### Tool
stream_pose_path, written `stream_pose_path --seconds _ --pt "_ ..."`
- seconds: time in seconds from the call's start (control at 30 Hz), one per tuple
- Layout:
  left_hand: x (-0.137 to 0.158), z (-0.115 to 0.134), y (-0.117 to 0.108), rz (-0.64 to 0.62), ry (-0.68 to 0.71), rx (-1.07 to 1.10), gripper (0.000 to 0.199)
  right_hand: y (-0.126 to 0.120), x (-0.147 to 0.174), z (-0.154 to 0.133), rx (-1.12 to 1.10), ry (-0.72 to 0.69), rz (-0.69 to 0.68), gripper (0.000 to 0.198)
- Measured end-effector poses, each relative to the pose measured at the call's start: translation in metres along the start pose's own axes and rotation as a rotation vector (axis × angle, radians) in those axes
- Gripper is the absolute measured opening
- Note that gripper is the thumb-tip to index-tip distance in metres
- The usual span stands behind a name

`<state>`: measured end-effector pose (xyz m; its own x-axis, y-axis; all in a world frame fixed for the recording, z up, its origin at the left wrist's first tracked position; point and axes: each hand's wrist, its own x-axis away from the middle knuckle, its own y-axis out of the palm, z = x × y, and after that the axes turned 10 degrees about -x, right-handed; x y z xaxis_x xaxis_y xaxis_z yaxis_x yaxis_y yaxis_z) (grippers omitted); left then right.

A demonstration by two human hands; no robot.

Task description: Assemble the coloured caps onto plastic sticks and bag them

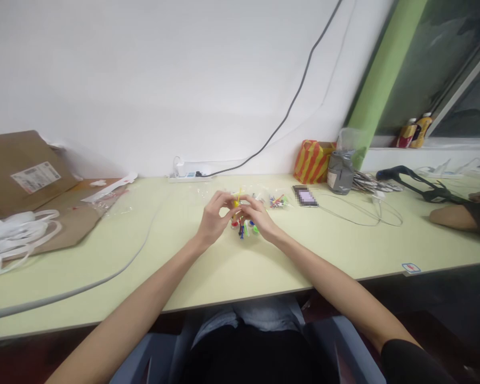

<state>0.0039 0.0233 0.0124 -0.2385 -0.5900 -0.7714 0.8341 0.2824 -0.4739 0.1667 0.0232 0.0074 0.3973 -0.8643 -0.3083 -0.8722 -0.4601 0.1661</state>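
My left hand (216, 215) and my right hand (258, 216) meet above the pale table (224, 280), their fingers closed round a small yellow plastic piece (236, 203). Its exact kind is too small to make out, and the fingers hide part of it. Just below my hands lie several small coloured plastic pieces, among them a blue one (242, 232), a red one (234, 225) and a green one (255, 229). Past my right hand is a clear bag (279, 200) with more thin coloured pieces.
A power strip (184, 176) with a dark cable stands against the wall. On the left are brown packaging (74, 218) and coiled white straps (20, 234). To the right lie a phone (305, 196), a striped bag (312, 161) and a grey pouch (340, 173). Another person's arm (456, 216) rests at far right.
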Motion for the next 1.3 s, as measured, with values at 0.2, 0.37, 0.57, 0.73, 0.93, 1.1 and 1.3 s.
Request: stream_pose_path --seconds 0.2,0.37,0.57,0.73,0.93,1.1,1.3 --pt "0.002 -0.010 -0.004 -0.110 0.050 -0.138 0.016 -0.011 0.002 -0.010 0.108 -0.040 -0.033 0.042" --pt "0.003 -0.007 -0.002 -0.217 0.039 -0.143 0.018 -0.012 0.000 -0.004 0.109 -0.069 -0.069 0.048" --pt "0.004 0.000 0.000 -0.310 -0.062 0.049 0.015 -0.019 0.000 -0.008 -0.114 -0.018 -0.175 0.043" --pt "0.003 -0.005 0.000 -0.266 -0.048 0.022 0.015 -0.028 -0.003 -0.010 0.027 -0.116 -0.043 0.036" --pt "-0.002 -0.014 -0.002 -0.077 0.077 -0.048 0.013 -0.037 -0.013 0.010 0.593 -0.134 0.241 0.040" --pt "-0.001 -0.017 -0.003 -0.077 0.024 -0.046 0.024 -0.029 -0.014 0.018 1.010 -0.047 0.241 0.036" --pt "0.001 -0.019 -0.004 -0.142 0.053 -0.182 0.022 -0.020 -0.013 0.021 1.229 0.065 0.211 0.036"
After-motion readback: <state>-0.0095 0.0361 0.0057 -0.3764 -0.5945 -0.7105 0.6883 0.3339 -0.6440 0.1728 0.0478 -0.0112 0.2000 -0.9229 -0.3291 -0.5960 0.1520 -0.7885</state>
